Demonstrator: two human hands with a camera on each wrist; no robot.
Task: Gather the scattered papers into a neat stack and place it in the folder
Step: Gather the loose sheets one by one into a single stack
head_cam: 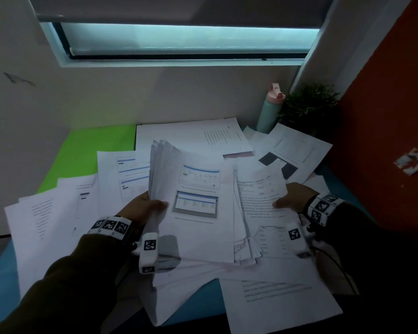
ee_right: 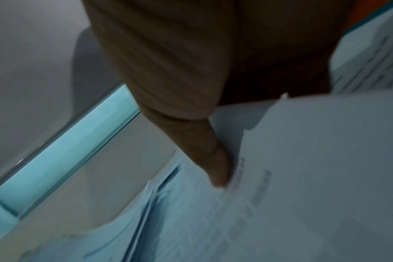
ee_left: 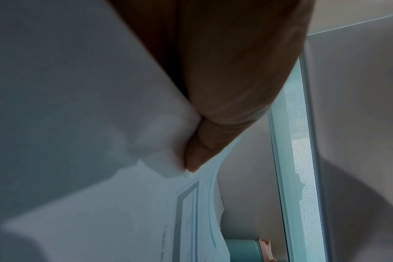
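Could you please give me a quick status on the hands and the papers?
Left hand grips gathered bundle, lifted. Right hand pinches another sheet. Loose papers cover the desk, partly over green folder.

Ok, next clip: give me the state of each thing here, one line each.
Left hand: grips a bundle of papers, lifted and fanned.
Right hand: pinches a text sheet at its edge.
Loose papers: scattered, overlapping across the desk.
Green folder: lying flat, partly covered by papers.
Water bottle: upright, lid closed.
Window blind: mostly lowered.
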